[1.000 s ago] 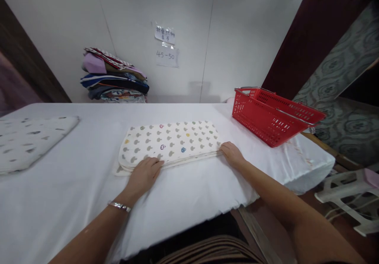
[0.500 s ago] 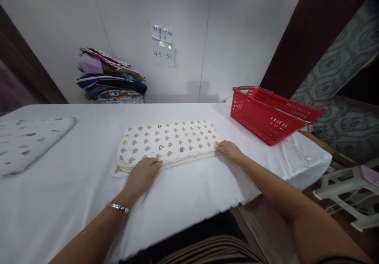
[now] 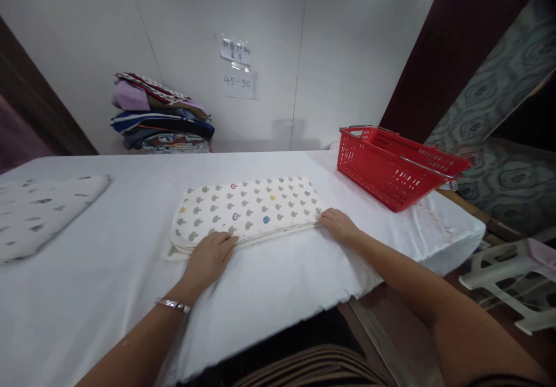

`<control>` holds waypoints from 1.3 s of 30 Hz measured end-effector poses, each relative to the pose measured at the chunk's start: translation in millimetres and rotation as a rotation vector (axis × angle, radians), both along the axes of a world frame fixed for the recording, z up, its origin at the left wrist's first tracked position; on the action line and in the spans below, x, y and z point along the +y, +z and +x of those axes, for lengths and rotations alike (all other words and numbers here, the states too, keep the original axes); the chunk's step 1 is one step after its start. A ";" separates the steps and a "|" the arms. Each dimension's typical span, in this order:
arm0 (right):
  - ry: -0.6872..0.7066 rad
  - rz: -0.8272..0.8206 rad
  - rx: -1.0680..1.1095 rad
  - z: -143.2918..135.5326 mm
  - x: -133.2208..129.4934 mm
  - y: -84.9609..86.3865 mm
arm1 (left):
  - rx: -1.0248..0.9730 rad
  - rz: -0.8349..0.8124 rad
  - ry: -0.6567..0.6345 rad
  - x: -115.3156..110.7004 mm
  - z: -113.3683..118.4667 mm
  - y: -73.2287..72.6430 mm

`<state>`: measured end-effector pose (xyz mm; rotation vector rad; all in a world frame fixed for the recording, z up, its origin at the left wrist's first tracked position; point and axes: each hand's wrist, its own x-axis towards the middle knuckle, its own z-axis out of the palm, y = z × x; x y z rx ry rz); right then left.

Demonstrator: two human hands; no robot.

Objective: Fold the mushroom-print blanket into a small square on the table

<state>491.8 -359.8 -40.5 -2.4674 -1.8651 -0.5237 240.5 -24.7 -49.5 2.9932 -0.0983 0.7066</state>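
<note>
A folded white cloth (image 3: 252, 206) printed with grey mushrooms, some coloured, lies in several layers on the white-covered table (image 3: 269, 277). My left hand (image 3: 212, 255) rests on its near left edge, fingers stretched together over the top layer and thumb along the edge. At the near right corner, my right hand (image 3: 341, 226) lies low on the table, its fingertips touching or just beside the layers. Its fingers are extended, and the undersides of both hands are hidden. A bottom layer sticks out slightly at the cloth's near left corner.
Another white patterned cloth (image 3: 47, 213) lies at the left. A stack of folded fabrics (image 3: 165, 117) stands against the back wall. The red basket (image 3: 391, 170) sits at the table's right side, with a white plastic stool (image 3: 506, 271) beyond the table edge. Paper signs (image 3: 237, 83) hang on the wall.
My right hand has shifted slightly right, away from the cloth's corner. My left hand and the folded cloth stay in place. The view has tilted a little.
</note>
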 end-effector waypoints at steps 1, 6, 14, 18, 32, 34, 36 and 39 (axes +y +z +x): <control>-0.003 0.004 0.006 -1.0 -0.4 -1.3 | 0.002 0.002 0.001 0.2 0.1 -0.3; -0.010 0.011 0.022 1.2 2.0 -1.2 | 0.009 -0.001 -0.002 0.7 1.1 -1.9; -0.011 -0.072 0.123 12.2 10.3 10.0 | -0.008 -0.008 -0.004 0.8 0.8 -2.0; 0.001 -0.145 0.076 11.5 14.8 17.9 | -0.012 -0.020 -0.003 0.8 1.4 -1.6; -0.003 -0.086 0.001 9.6 5.1 6.5 | -0.016 -0.016 -0.004 0.8 1.3 -1.2; 0.010 -0.083 0.014 9.1 2.2 4.8 | -0.012 -0.014 -0.002 0.3 1.3 -0.1; 0.020 -0.082 0.019 9.3 0.2 4.4 | -0.003 -0.013 0.001 -0.1 1.4 0.9; 0.027 -0.094 0.006 11.1 0.6 5.8 | 0.003 -0.003 0.003 -0.6 1.4 1.6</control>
